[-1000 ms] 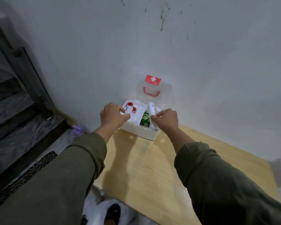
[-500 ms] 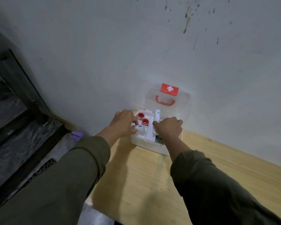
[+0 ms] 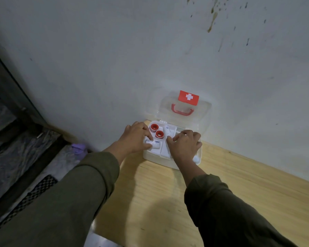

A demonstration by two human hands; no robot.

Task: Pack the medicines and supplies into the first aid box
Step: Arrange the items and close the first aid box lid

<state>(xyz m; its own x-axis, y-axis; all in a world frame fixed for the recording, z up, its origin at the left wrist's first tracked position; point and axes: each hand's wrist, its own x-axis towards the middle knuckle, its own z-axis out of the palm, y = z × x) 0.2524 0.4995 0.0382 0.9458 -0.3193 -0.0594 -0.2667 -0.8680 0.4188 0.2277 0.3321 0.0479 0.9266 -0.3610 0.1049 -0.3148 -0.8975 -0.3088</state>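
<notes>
The white first aid box (image 3: 172, 164) stands on the table against the wall. Its clear lid (image 3: 202, 122) is raised, showing a red handle (image 3: 182, 112) and a red cross label (image 3: 188, 97). A white insert tray (image 3: 163, 151) lies flat in the box. It holds two red tape rolls (image 3: 157, 131), a white roll with blue print (image 3: 154, 144) and a white tube (image 3: 168, 130). My left hand (image 3: 135, 138) grips the tray's left side, thumb on the white roll. My right hand (image 3: 185, 146) grips and covers its right side. Something white (image 3: 196, 159) shows at the box's right corner.
The light wooden table (image 3: 168, 202) ends at a left edge close to the box. Beyond that edge, lower down, a small purple object (image 3: 78, 148) lies by the wall, near dark stone steps (image 3: 16, 148) and a metal grating (image 3: 34, 193). A stained wall (image 3: 150, 50) is directly behind the box.
Both hands have lowered the insert tray from a tilt to flat inside the box. The green packet seen under it earlier is now hidden.
</notes>
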